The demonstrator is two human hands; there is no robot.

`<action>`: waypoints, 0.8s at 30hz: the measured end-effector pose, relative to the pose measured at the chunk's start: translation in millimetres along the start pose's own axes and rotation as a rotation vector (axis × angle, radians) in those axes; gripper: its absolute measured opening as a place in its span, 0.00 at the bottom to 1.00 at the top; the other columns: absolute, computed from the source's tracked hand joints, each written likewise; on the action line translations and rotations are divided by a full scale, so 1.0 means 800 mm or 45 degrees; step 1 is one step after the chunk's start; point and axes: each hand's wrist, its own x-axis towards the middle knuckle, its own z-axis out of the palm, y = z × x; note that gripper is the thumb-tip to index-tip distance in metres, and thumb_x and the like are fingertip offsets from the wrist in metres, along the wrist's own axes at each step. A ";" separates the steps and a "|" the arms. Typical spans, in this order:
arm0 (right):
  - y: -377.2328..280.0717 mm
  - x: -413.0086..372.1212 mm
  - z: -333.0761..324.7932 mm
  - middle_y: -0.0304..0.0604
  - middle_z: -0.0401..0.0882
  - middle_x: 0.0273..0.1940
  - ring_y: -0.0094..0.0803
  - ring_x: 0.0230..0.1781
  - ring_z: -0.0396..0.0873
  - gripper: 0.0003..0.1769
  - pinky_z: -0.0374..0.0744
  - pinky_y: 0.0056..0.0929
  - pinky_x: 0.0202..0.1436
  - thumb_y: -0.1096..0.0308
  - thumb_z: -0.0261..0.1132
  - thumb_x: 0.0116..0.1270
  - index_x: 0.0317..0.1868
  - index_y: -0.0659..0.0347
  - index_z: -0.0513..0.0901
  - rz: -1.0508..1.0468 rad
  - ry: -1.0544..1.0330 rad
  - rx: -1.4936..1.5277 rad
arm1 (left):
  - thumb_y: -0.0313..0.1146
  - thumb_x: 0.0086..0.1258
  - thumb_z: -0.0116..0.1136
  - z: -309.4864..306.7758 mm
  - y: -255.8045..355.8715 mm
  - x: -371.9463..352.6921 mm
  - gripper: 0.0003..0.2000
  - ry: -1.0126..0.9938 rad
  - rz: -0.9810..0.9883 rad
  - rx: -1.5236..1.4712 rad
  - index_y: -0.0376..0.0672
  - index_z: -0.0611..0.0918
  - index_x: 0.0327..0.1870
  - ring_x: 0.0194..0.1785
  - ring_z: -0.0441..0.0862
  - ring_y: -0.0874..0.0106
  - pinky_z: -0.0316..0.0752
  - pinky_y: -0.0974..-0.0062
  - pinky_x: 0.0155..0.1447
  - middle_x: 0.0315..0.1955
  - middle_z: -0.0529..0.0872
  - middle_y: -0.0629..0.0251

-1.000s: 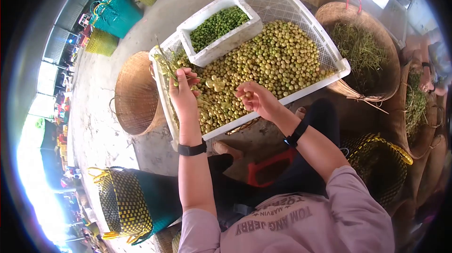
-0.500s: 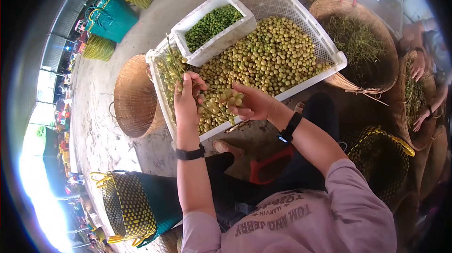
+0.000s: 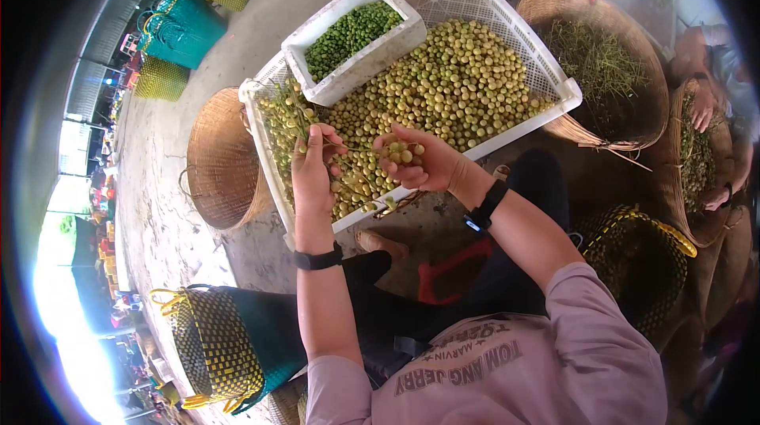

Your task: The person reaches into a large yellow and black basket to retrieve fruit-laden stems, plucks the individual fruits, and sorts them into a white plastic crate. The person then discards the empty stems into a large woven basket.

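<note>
My left hand [image 3: 310, 168] pinches a thin green stem bunch [image 3: 291, 112] with small fruits hanging from it, held over the near-left corner of a white plastic crate [image 3: 559, 91]. My right hand [image 3: 419, 162] is cupped around a few loose yellow-green fruits [image 3: 402, 153] just above the crate's front edge. The crate is heaped with yellow-green round fruits [image 3: 443, 85]. A white foam box [image 3: 388, 47] of darker green fruits [image 3: 348, 29] rests on the crate's far-left part.
An empty woven basket [image 3: 218, 160] lies left of the crate. Right of it a basket of stems [image 3: 609, 69] stands, and another person's hands [image 3: 703, 112] work over a further basket. Green-yellow woven bags [image 3: 214, 342] stand near my left knee, a red stool [image 3: 451, 271] below.
The right hand has drawn back from the stem bunch, closing around several picked fruits. The left hand keeps the stems, shifted slightly toward me.
</note>
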 end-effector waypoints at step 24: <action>0.007 0.025 -0.030 0.46 0.82 0.41 0.20 0.26 0.74 0.23 0.61 0.13 0.16 0.44 0.52 0.74 0.48 0.56 0.77 -0.177 0.740 -0.444 | 0.46 0.78 0.46 -0.006 -0.020 0.019 0.15 0.275 0.255 0.215 0.45 0.78 0.43 0.35 0.82 0.82 0.64 0.87 0.27 0.33 0.82 0.73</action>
